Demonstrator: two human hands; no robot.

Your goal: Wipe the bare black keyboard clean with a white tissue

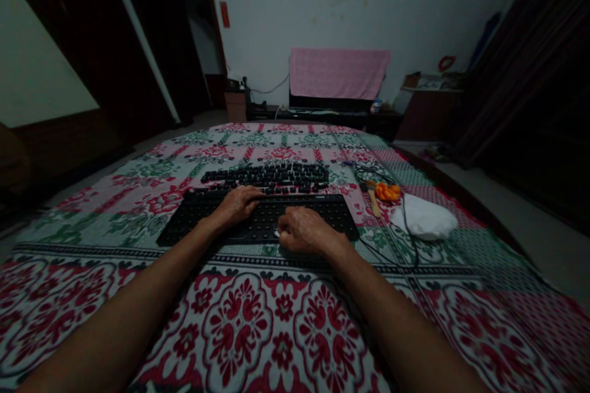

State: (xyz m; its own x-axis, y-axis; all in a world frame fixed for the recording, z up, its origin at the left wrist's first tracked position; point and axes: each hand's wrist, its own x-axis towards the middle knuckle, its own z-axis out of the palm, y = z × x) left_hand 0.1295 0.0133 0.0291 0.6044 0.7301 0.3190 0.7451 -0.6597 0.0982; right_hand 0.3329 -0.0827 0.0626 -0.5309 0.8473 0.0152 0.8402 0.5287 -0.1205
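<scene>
A black keyboard (198,216) lies across the patterned bedspread (276,319) in front of me. Rows of loose black keycaps (267,175) are laid out just behind it. My left hand (237,204) rests on the keyboard's upper middle, with its fingers bent over the far edge as if holding it. At the keyboard's near edge my right hand (306,230) is closed in a loose fist. A small pale thing shows at its fingertips, too small to name.
To the right of the keyboard lie an orange object (388,191), a wooden-handled tool (374,202), a white cloth bundle (424,216) and a dark cable (410,236). The bed's right edge drops to the floor. A pink-covered unit (338,72) stands by the far wall.
</scene>
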